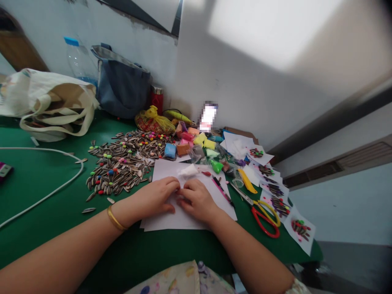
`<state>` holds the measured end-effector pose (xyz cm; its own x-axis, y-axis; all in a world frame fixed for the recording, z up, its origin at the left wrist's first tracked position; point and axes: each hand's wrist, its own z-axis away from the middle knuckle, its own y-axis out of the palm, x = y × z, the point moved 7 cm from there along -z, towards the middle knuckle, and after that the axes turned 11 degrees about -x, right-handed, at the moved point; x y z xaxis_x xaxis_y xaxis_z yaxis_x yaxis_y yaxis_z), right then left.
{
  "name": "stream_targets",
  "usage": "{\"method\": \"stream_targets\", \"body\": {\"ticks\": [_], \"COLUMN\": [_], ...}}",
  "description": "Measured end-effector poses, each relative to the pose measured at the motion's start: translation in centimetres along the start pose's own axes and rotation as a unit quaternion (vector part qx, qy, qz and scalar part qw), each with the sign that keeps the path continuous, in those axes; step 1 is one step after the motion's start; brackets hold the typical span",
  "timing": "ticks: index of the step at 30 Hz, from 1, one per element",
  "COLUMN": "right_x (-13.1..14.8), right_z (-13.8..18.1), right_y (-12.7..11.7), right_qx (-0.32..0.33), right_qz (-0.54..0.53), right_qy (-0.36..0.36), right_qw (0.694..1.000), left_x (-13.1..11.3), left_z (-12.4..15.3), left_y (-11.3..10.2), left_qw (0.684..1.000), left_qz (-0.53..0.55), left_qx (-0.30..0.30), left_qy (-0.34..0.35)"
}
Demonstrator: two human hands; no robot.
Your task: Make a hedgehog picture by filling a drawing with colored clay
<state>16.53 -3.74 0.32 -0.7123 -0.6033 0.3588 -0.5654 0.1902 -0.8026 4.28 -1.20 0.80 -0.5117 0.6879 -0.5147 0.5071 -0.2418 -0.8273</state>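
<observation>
Both hands meet fingertip to fingertip over a stack of white paper sheets (186, 221) at the table's front. My left hand (159, 197), with a gold bangle at the wrist, is closed in a pinch. Opposite it, my right hand (197, 200) has its fingers curled and pressed together. Whatever small thing lies between the fingertips is hidden. Just beyond the hands, a white soft lump (188, 170) in clear wrap rests on the paper. A small red piece (206, 173) lies to its right, and a black-and-pink pen (223, 192) is beside my right hand.
Sunflower seeds (122, 171) mixed with coloured pieces spread at left. Coloured clay blocks (183, 150) sit behind the paper. Scissors (266, 216) and a yellow tool (247, 181) lie right, near seed-decorated cards (301, 230). A phone (208, 117), bags (122, 85) and a white cable (61, 185) surround them.
</observation>
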Motion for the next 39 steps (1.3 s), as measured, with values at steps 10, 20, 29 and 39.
{"method": "stream_targets", "body": {"ticks": [10,20,29,39], "right_x": [-0.5,-1.4,-1.8,-1.1], "right_z": [0.2,0.4,0.5,0.3], "right_y": [-0.5,-1.2,-1.5,-1.0], "right_qx": [-0.010,-0.020,-0.005,-0.005], "right_qz": [-0.014,-0.033,-0.005,0.022], "right_qy": [0.036,0.084,0.103,0.096], "right_qw": [0.999,0.996,0.995,0.995], "left_x": [-0.2,0.9,0.9,1.0], "left_z": [0.0,0.2,0.1,0.3], "left_y": [-0.2,-0.2,-0.3,-0.3], "left_qw": [1.000,0.998,0.998,0.998], "left_qz": [-0.006,-0.052,-0.066,-0.057], "left_qx": [0.004,-0.020,-0.012,-0.032], "left_qy": [0.001,0.002,0.005,0.007]}}
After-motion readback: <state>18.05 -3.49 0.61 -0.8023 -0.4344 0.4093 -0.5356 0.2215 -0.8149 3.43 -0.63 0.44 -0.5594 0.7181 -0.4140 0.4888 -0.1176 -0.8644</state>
